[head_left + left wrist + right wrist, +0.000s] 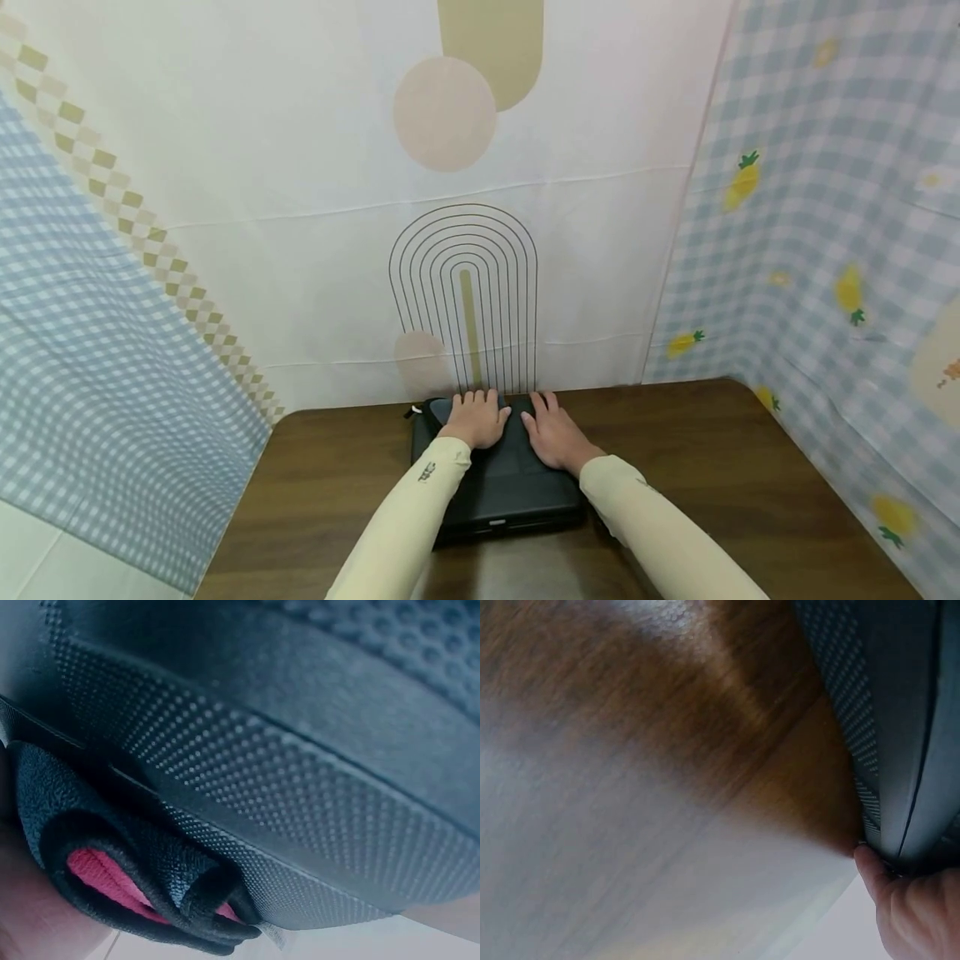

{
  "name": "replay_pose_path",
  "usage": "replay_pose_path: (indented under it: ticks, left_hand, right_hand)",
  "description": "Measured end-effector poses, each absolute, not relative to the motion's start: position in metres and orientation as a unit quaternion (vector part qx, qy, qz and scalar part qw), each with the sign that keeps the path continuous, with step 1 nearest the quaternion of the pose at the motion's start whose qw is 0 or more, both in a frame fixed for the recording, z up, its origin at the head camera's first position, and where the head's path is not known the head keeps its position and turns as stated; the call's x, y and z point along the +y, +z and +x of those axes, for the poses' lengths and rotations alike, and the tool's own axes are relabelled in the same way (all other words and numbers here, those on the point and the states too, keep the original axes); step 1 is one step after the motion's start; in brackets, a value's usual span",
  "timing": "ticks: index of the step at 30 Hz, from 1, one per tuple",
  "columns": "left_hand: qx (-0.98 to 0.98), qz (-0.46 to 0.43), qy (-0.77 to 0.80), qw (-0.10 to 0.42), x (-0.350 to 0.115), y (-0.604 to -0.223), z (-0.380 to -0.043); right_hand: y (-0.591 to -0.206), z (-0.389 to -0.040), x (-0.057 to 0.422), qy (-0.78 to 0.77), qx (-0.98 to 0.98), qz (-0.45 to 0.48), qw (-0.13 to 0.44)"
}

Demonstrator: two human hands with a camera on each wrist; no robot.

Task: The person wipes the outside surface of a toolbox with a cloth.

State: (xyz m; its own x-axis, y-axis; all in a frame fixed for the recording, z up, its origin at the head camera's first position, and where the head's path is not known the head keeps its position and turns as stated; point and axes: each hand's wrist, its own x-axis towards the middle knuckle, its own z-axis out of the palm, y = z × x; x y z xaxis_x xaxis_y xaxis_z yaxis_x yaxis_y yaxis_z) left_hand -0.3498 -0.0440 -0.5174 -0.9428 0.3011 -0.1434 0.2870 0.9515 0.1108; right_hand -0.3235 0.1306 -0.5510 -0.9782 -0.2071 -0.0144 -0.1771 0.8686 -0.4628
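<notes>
Brown table (pixel 330 475), case (pixel 517 498) on it by the backdrop (pixel 592 275). Left hand (pixel 477 420), fingers extended, rests on cloth (pixel 52 784); right hand (pixel 557 435), also ungripped, on case top. Brace there, press cloth evenly.

The white rear panel (pixel 300 125) fills the upper centre, printed with concentric arches. Blue gingham fabric (pixel 67 333) covers the left edge; pineapple-print fabric (pixel 810 217), the right. The brown wood-grain desk (pixel 697 467) spans the lower frame, reflecting pale light at bottom centre.
</notes>
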Motion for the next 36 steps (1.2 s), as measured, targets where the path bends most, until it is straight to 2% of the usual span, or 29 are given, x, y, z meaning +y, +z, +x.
replay_pose_path:
  ticks: [19,31,36]
  left_hand:
    - [0.985,0.141,0.088,0.051,-0.070,-0.521,-0.347]
    - [0.986,0.112,0.119,0.038,-0.115,-0.525,-0.347]
    - [0.984,0.096,0.141,0.048,-0.131,-0.527,-0.346]
  right_hand:
    - [-0.552,-0.325,0.130,-0.233,0.968,-0.089,0.027]
    - [-0.549,-0.322,0.131,-0.251,0.964,-0.088,0.022]
    - [-0.547,-0.320,0.131,-0.258,0.962,-0.086,0.027]
